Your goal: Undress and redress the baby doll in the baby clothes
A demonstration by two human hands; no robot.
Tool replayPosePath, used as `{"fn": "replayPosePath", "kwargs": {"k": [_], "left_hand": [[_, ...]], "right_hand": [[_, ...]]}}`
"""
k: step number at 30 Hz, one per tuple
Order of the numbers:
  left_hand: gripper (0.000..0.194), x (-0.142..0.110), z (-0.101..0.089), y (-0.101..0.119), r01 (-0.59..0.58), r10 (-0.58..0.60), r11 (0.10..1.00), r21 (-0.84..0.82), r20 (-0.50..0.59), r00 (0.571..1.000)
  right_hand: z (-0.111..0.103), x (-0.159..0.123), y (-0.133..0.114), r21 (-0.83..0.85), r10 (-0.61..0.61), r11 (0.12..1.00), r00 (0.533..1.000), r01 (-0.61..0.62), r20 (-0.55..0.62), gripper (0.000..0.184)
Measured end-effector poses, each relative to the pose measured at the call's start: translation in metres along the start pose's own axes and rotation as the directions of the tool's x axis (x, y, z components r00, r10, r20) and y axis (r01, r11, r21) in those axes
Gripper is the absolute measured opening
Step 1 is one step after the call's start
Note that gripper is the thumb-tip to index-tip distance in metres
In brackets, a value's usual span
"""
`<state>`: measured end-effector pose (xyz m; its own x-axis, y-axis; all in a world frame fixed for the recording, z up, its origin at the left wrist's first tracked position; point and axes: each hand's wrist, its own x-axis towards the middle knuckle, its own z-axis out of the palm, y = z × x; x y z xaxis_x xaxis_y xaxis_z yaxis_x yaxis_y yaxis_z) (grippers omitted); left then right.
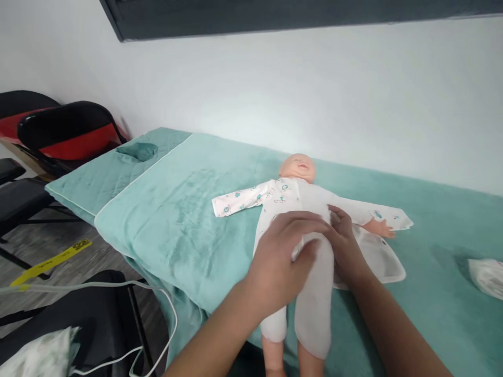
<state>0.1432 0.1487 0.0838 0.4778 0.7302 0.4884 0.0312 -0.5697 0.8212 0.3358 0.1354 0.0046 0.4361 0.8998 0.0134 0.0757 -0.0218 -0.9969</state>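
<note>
- the doll (297, 166) is lying face up right around the fingers, its bald head showing beyond the fingertips and its bare shins coming out nearer than both wrists.
- it is wearing a white garment (285, 192) with small green and pinkish prints at the chest and sleeves; the legs are looking plain white.
- one sleeve is stretching out flat beyond the left fingers, no doll hand showing at its cuff; the other is reaching past the right fingers, a small doll hand (380, 228) poking out by the cuff.
- the left hand (277, 262) is arching over the doll's waist, fingers bent and thumb curling below them; blur is leaving it unclear whether they are pinching cloth.
- the right hand (346, 243) is bending in at the doll's side, fingertips at the garment; i cannot tell whether they are gripping it.
- both hands are covering the waist and part of the front.
- a white flap (379, 256) is spreading flat just right of the right fingers.
- a white bundle (487, 277) is resting well right of them, on the green cover (184, 209).
- black-and-red chairs (74, 131) are standing far left of the fingers, and a white cable (173, 314) is hanging nearer, also left.
</note>
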Motion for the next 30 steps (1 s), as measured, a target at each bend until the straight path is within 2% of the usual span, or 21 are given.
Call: {"fn": "replayPosePath", "kwargs": {"k": [2,3,5,6,9,11,14,19,22,25,28,30], "left_hand": [[0.032,-0.019,0.007,-0.018,0.097,-0.050,0.965,0.244,-0.193,0.980],[0.041,-0.027,0.009,-0.027,0.160,-0.089,0.933,0.322,-0.224,0.971],[0.050,-0.038,0.013,-0.041,0.219,-0.143,0.886,0.408,-0.208,0.968],[0.047,-0.040,0.015,-0.045,0.220,-0.148,0.872,0.437,-0.191,0.970],[0.016,-0.039,0.017,-0.047,0.172,-0.092,0.832,0.528,-0.175,0.980],[0.010,-0.036,0.019,-0.042,0.139,-0.059,0.821,0.554,-0.160,0.985],[0.012,-0.036,0.023,-0.036,0.111,-0.059,0.865,0.490,-0.122,0.991],[0.012,-0.037,0.023,-0.033,0.189,-0.163,0.892,0.410,-0.098,0.982],[0.013,-0.018,0.019,-0.033,0.193,-0.174,0.890,0.414,-0.082,0.981],[0.013,0.019,0.024,-0.034,0.080,-0.067,0.870,0.487,-0.044,0.997],[0.021,0.064,0.043,-0.034,-0.129,0.053,0.765,0.631,0.137,0.989],[0.032,0.091,0.060,-0.033,-0.290,0.091,0.683,0.671,0.316,0.944]], "right_hand": [[0.003,0.000,-0.001,0.043,0.058,0.997,0.998,-0.057,-0.024,0.064],[0.004,0.000,-0.001,0.058,0.075,0.996,0.997,-0.073,-0.029,0.064],[0.005,0.000,-0.001,0.080,0.081,0.994,0.996,-0.078,-0.029,0.064],[0.005,0.000,0.000,0.083,0.073,0.994,0.997,-0.071,-0.026,0.063],[0.003,0.001,0.003,0.094,0.054,0.994,0.998,-0.052,-0.013,0.060],[0.002,0.001,0.005,0.102,0.048,0.994,0.999,-0.048,-0.001,0.059],[0.001,0.001,0.006,0.109,0.051,0.993,0.999,-0.051,0.005,0.059],[0.001,0.002,0.005,0.132,0.031,0.991,0.999,-0.032,0.009,0.057],[-0.001,0.002,0.007,0.238,0.008,0.971,0.998,-0.022,0.057,0.053],[-0.002,0.002,0.010,0.344,-0.038,0.939,0.991,-0.008,0.128,0.047],[-0.003,0.003,0.009,0.370,-0.122,0.928,0.978,0.051,0.171,0.041],[-0.005,0.004,0.007,0.373,-0.153,0.924,0.973,0.080,0.172,0.039]]}}
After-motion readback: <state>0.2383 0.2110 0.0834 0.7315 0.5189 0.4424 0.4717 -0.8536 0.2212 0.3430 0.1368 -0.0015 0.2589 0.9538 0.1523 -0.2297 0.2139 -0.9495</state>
